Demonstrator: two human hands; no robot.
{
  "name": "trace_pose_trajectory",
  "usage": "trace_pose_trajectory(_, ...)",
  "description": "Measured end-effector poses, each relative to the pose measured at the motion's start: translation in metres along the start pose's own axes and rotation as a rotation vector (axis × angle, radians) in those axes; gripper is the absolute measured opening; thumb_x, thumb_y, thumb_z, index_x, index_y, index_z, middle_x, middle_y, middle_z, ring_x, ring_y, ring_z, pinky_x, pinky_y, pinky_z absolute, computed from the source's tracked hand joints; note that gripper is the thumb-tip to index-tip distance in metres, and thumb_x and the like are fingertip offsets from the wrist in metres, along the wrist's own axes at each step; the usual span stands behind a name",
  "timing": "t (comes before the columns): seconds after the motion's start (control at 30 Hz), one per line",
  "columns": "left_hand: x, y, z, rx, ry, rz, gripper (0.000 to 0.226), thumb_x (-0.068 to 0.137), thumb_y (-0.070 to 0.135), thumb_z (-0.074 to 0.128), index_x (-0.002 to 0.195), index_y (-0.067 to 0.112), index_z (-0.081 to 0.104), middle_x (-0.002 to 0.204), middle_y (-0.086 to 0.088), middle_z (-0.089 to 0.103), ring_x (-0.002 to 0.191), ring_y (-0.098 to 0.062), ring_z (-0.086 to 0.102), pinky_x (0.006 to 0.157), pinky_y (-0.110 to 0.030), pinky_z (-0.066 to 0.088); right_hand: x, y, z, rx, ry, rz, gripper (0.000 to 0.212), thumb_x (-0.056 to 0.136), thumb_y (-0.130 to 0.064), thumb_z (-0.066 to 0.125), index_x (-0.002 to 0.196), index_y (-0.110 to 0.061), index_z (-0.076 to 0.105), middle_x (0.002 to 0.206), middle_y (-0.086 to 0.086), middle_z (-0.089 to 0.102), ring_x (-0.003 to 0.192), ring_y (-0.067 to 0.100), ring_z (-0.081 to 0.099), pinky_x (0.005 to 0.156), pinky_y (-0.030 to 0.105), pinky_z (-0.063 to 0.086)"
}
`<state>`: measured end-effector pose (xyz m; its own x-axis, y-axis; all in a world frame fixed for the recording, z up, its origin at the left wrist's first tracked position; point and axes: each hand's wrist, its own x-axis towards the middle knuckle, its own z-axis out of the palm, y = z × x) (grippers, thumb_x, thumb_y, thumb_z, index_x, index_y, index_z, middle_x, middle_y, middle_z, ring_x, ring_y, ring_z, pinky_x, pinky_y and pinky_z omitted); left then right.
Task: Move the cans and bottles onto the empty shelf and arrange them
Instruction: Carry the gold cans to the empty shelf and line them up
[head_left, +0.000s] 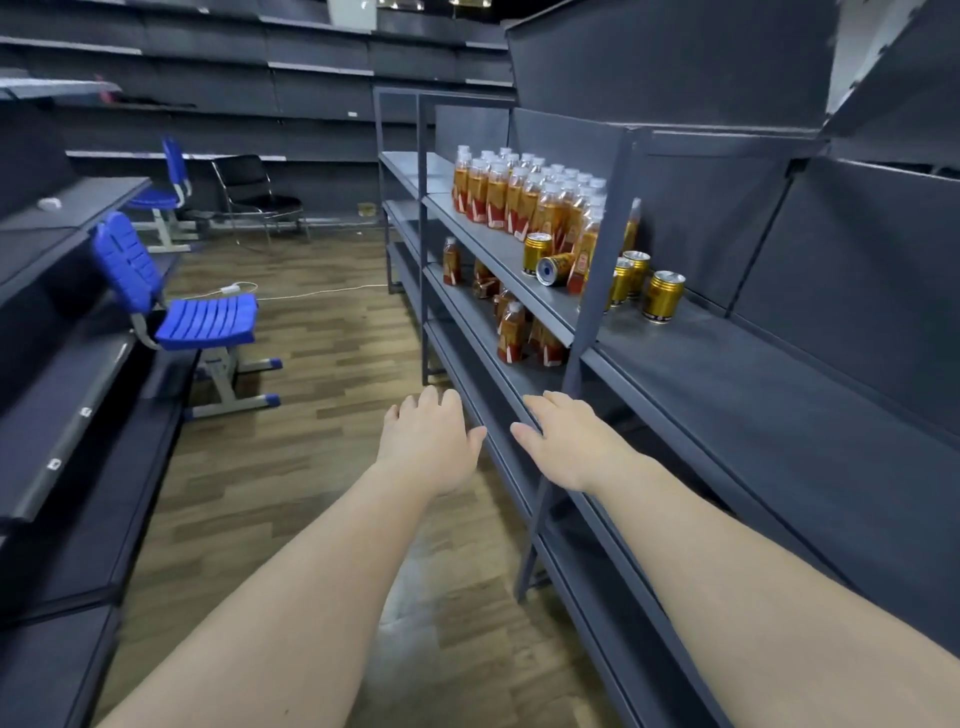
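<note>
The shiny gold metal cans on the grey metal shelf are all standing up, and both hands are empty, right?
Not all. The head view shows one shiny gold metal can lying on its side on the grey metal shelf; the other gold cans stand up. The left hand and right hand are empty.

**A:** quick q, how many cans (663, 296) have you got there?

**B:** You've got five: four standing, one tipped over. Your bottles (496, 195) are too packed to count, easily twenty-plus up top, a handful more lower down. Also two blue chairs (205, 317), one black chair (257, 189).
</note>
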<state>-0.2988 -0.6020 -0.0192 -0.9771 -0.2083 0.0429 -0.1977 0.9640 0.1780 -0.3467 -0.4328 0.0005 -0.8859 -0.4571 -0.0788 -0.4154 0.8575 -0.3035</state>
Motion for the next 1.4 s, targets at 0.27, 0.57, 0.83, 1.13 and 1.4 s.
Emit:
trace_pose_trajectory(0.27, 0.040, -0.043, -0.001, -0.011, -0.012, -0.061, 0.043, 0.102, 0.051, 0.038, 0.119, 0.013, 0.048, 0.125, -0.009, 0.052, 0.121, -0.031, 0.049, 0.107, -0.047, 0.037, 0.064, -0.026, 0.006, -0.020, -0.055, -0.046, 0.057, 0.106, -0.047, 0.034, 0.155, -0.019, 0.028, 0.157, 0.006, 0.032, 0.144, 0.029, 0.027, 0.113, 0.043, 0.030)
trace_pose_trajectory(0.57, 0.106, -0.073, 0.000, 0.028, -0.017, -0.125, 0.044, 0.102, 0.050, 0.039, 0.122, 0.013, 0.047, 0.127, -0.009, 0.052, 0.122, -0.031, 0.048, 0.108, -0.047, 0.036, 0.155, -0.037, 0.015, -0.001, -0.081, -0.136, 0.060, 0.105, -0.047, 0.035, 0.157, -0.019, 0.024, 0.162, 0.006, 0.027, 0.148, 0.028, 0.023, 0.119, 0.044, 0.025)
trace_pose_trajectory(0.83, 0.192, -0.070, -0.014, 0.037, -0.005, -0.146, 0.042, 0.101, 0.050, 0.040, 0.121, 0.014, 0.047, 0.129, -0.010, 0.051, 0.124, -0.032, 0.047, 0.108, -0.048, 0.036, 0.243, -0.022, -0.007, 0.013, -0.089, -0.165, 0.060, 0.105, -0.046, 0.036, 0.157, -0.019, 0.024, 0.162, 0.006, 0.027, 0.148, 0.030, 0.024, 0.118, 0.045, 0.026)
trace_pose_trajectory(1.13, 0.263, -0.077, -0.007, 0.043, -0.001, -0.150, 0.046, 0.101, 0.051, 0.040, 0.125, 0.013, 0.047, 0.134, -0.010, 0.050, 0.125, -0.032, 0.046, 0.110, -0.048, 0.035, 0.312, -0.004, -0.018, -0.010, -0.113, -0.152, 0.059, 0.106, -0.045, 0.036, 0.156, -0.017, 0.026, 0.158, 0.008, 0.033, 0.146, 0.029, 0.027, 0.117, 0.042, 0.026)
trace_pose_trajectory(1.4, 0.336, -0.102, -0.002, 0.048, -0.008, -0.097, 0.053, 0.102, 0.051, 0.039, 0.138, 0.013, 0.043, 0.143, -0.012, 0.046, 0.133, -0.032, 0.042, 0.114, -0.047, 0.031, 0.378, -0.008, -0.023, -0.024, -0.109, -0.099, 0.057, 0.105, -0.048, 0.035, 0.154, -0.018, 0.029, 0.157, 0.008, 0.032, 0.147, 0.030, 0.024, 0.119, 0.045, 0.026)
